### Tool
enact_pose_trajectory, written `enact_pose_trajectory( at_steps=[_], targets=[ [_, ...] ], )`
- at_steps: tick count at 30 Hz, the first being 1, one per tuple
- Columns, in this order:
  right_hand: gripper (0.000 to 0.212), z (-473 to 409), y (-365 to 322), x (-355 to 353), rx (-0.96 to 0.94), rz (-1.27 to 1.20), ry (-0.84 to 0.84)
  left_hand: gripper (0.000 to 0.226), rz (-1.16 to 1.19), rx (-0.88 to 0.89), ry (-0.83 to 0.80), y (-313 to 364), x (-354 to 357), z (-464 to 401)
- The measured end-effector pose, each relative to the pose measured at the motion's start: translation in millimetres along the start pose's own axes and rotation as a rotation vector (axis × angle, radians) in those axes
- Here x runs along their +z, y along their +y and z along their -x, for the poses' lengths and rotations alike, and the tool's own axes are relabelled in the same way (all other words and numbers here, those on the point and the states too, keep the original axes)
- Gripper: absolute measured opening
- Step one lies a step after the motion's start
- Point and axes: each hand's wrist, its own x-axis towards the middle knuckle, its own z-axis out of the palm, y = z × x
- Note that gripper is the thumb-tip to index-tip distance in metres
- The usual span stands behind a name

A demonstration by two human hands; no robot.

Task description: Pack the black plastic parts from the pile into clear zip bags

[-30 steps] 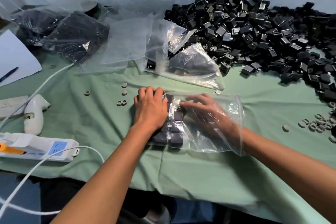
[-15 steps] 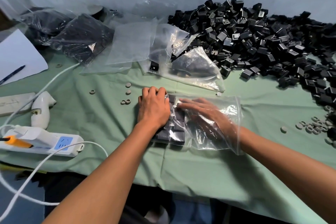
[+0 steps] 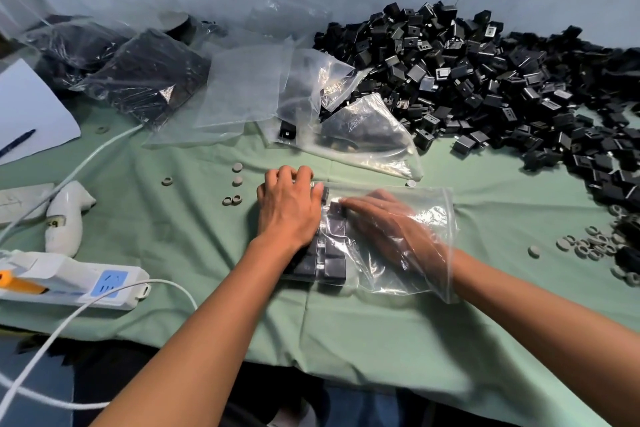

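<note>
Right hand (image 3: 391, 225) blurred inside zip bag (image 3: 429, 204); pile (image 3: 485, 80) cut off rightward.

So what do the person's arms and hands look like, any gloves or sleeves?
Both forearms are bare, with no sleeves in view. The left hand wears no glove, ring or watch that shows. The right hand is also ungloved; it only looks filmy because it is seen through the clear bag.
</note>
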Motion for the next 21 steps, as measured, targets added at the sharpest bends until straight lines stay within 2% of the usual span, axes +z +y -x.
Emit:
enact_pose_trajectory(
  at_steps=[5,9,12,15,18,19,21],
  targets=[
    [0.041,-1,10,6,0.085,0.029,0.005,0.069,-0.024,0.157,-0.21,40,14,14],
    [0.035,1,22,3,0.051,-0.006,-0.065,0.073,-0.121,0.172,-0.268,43,25,16],
    [0.034,11,33,-9,0.118,-0.091,-0.099,0.077,-0.161,0.182,-0.268,42,26,18],
    [0.033,26,49,-42,0.437,-0.384,-0.204,0.081,-0.164,0.183,-0.265,43,25,18],
    [0.03,50,77,-83,0.636,-0.568,-0.32,0.081,-0.173,0.187,-0.269,42,25,18],
    [0.026,57,87,-95,0.719,-0.581,-0.289,0.081,-0.176,0.189,-0.269,42,25,18],
    [0.03,60,100,-112,0.935,-0.502,-0.081,0.081,-0.178,0.186,-0.26,42,26,20]
  ],
)
